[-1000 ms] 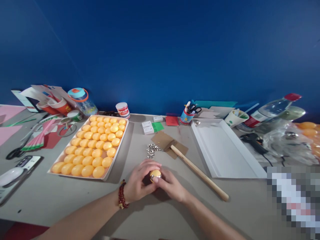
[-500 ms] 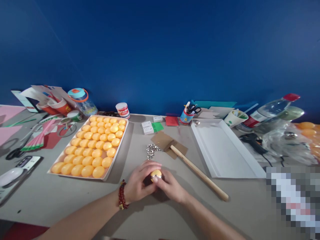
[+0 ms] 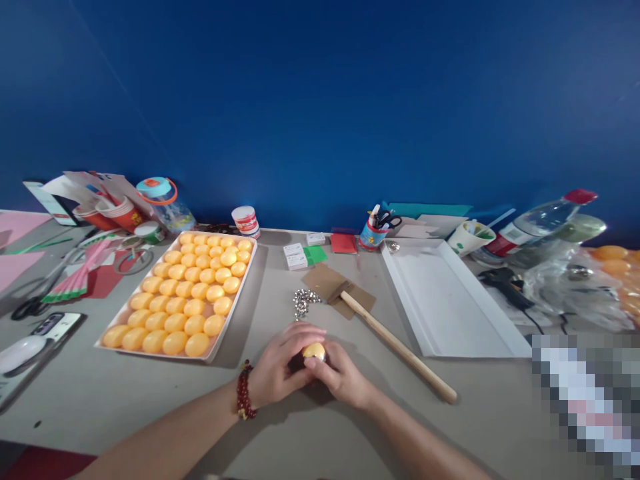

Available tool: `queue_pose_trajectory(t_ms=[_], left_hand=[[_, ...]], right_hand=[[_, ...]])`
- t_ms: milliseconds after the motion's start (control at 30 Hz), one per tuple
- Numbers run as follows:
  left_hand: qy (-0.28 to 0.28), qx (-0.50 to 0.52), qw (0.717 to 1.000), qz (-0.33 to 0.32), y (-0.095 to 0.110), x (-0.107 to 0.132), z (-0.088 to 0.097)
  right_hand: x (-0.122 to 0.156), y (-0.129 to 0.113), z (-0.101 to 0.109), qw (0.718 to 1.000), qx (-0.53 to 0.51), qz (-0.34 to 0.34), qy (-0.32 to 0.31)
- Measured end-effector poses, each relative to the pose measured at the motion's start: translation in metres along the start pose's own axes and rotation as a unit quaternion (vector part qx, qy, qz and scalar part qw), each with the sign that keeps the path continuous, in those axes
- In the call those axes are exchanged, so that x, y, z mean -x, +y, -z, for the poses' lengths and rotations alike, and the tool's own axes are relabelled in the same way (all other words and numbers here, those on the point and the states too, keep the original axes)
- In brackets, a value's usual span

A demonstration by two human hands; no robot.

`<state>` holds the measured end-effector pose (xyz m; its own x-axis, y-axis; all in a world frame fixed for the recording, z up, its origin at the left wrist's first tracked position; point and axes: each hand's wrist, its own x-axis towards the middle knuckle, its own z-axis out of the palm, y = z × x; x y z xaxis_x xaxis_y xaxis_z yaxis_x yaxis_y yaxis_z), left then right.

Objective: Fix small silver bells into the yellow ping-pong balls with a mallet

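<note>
A yellow-orange ping-pong ball (image 3: 315,350) with a shiny silver band along its near side is held between my two hands, just above the grey table. My left hand (image 3: 283,360) curls around it from the left, fingers bent over the far side. From the right, my right hand (image 3: 345,377) grips it, the thumb pressed on the silver part. Both hands hide much of the ball. Just beyond them lies a small heap of silver beaded chain (image 3: 303,301). A tray (image 3: 216,347) full of similar orange balls stands to the left.
A wooden stick (image 3: 400,347) rests with its far end on brown cardboard pieces (image 3: 327,283). To its right lies a white box lid (image 3: 455,300). Farther right are a black glue gun (image 3: 507,287) and a plastic bottle (image 3: 543,217). Scissors (image 3: 30,307) lie at the left.
The ball has turned slightly and shifted a little to the right between my fingers. Both hands keep nearly the same place and hold.
</note>
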<state>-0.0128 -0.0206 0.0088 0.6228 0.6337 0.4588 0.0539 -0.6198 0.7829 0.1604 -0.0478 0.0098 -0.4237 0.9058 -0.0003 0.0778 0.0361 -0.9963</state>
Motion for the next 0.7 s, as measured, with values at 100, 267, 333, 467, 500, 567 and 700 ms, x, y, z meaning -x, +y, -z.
queue_pose_trajectory(t_ms=[100,267,333,467,500,567,700], left_hand=[[0.006,-0.007,1.000,-0.002,0.001,0.000,0.000],[0.034,-0.060,0.998,-0.001,0.003,0.003,0.002],[0.040,-0.062,0.997,0.019,0.003,0.004,0.003],[0.071,0.006,0.996,0.048,0.001,0.003,0.005],[0.077,0.026,0.996,0.042,0.000,0.002,0.005],[0.081,0.059,0.995,0.028,-0.001,0.000,0.004],[0.067,0.072,0.995,0.024,0.002,-0.003,0.003]], right_hand=[[0.000,0.000,0.000,1.000,-0.003,-0.003,0.006],[0.001,-0.003,0.000,0.999,-0.031,0.013,0.028],[0.002,-0.004,0.002,0.998,-0.055,0.022,0.012],[0.004,-0.006,0.007,0.989,-0.146,-0.017,-0.014],[0.004,-0.007,0.008,0.986,-0.166,-0.028,-0.013],[0.003,-0.009,0.009,0.982,-0.185,-0.036,-0.008],[0.001,-0.011,0.008,0.985,-0.170,-0.024,0.023]])
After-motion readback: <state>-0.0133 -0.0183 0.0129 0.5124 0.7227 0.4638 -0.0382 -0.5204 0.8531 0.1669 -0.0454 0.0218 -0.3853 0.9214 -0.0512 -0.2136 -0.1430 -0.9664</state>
